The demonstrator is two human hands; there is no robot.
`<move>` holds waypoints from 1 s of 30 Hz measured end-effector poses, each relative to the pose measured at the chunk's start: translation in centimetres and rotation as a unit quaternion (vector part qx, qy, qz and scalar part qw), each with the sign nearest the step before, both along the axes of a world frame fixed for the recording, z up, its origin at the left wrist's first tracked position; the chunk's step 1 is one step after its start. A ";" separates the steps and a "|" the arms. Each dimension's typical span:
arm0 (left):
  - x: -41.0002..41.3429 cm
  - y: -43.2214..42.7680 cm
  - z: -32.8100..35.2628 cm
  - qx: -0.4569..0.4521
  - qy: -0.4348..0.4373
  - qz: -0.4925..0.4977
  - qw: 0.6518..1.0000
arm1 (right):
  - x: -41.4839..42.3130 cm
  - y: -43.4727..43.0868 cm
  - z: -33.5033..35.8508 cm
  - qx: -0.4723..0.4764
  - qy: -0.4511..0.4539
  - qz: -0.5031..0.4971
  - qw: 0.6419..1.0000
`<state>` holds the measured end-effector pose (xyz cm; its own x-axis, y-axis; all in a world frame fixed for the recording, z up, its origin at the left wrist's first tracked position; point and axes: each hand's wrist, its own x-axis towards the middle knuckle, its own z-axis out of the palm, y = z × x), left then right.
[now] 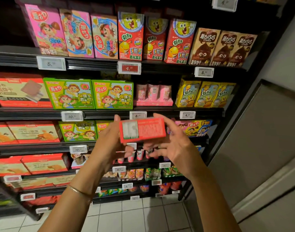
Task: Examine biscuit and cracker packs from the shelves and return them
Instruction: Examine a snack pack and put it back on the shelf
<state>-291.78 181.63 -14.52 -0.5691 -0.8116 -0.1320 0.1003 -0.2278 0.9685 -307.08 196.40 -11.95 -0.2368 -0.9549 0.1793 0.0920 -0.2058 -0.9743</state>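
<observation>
A small red snack box (142,129) with a white printed panel is held sideways in front of the shelves, its back or side panel facing me. My left hand (111,143) grips its left end, thumb up along the edge. At the right end, my right hand (170,143) holds it with fingers curled underneath. A thin bangle circles my left wrist. Matching red boxes with a yellow cartoon character (130,36) stand on the top shelf, one of them set further back.
Dark shelves (96,64) carry pink, green, yellow and brown biscuit boxes with white price tags along the edges. Large red cracker boxes (21,91) fill the left side. A grey wall panel (269,131) stands to the right. Pale floor tiles lie below.
</observation>
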 end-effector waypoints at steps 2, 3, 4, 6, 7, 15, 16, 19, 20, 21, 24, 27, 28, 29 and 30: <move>-0.3 0.2 -0.9 0.001 -0.035 -0.002 0.999 | -0.3 0.2 0.0 -0.022 0.088 -0.048 0.995; -0.4 0.4 -1.1 0.008 -0.043 0.001 0.999 | -0.5 0.1 -0.1 -0.025 0.125 -0.081 0.989; -0.5 0.7 -1.2 0.020 -0.044 -0.001 0.999 | -0.5 -0.1 -0.2 -0.031 0.144 -0.108 0.983; -0.5 1.0 -1.1 0.029 -0.040 -0.020 0.999 | -0.7 -0.4 -0.5 -0.049 0.152 -0.137 0.978; -0.5 1.1 -1.1 0.020 -0.044 -0.026 0.998 | -0.7 -0.5 -0.5 -0.058 0.152 -0.145 0.976; -1.3 0.1 0.1 -0.051 0.032 0.003 0.998 | -1.7 -1.3 -0.2 -0.034 0.124 -0.167 0.978; -1.4 -0.2 0.3 -0.038 0.062 0.014 0.997 | -1.9 -1.5 0.0 -0.027 0.102 -0.150 0.983; -2.0 -1.1 1.2 -0.028 0.139 0.051 0.989 | -2.2 -2.4 0.5 -0.038 0.056 -0.111 0.992; -2.3 -1.3 1.4 -0.035 0.158 0.066 0.985 | -2.3 -2.8 0.8 -0.048 0.051 -0.102 0.992; -2.5 -1.5 1.7 -0.047 0.176 0.083 0.980 | -2.3 -3.2 1.1 -0.061 0.045 -0.092 0.993; -3.7 -2.2 2.7 -0.111 0.227 0.127 0.959 | -2.8 -4.5 1.8 -0.112 0.023 -0.053 0.992; -5.4 -3.0 3.6 -0.188 0.242 0.171 0.936 | -3.6 -6.2 2.8 -0.129 -0.003 -0.062 0.990; -6.1 -3.3 4.0 -0.210 0.235 0.184 0.931 | -4.0 -7.0 3.4 -0.129 -0.009 -0.094 0.987; -7.0 -3.6 4.3 -0.228 0.226 0.193 0.927 | -4.5 -8.0 4.2 -0.127 -0.021 -0.137 0.982; -7.8 -4.0 4.7 -0.244 0.215 0.197 0.925 | -5.3 -8.8 5.0 -0.126 -0.041 -0.178 0.975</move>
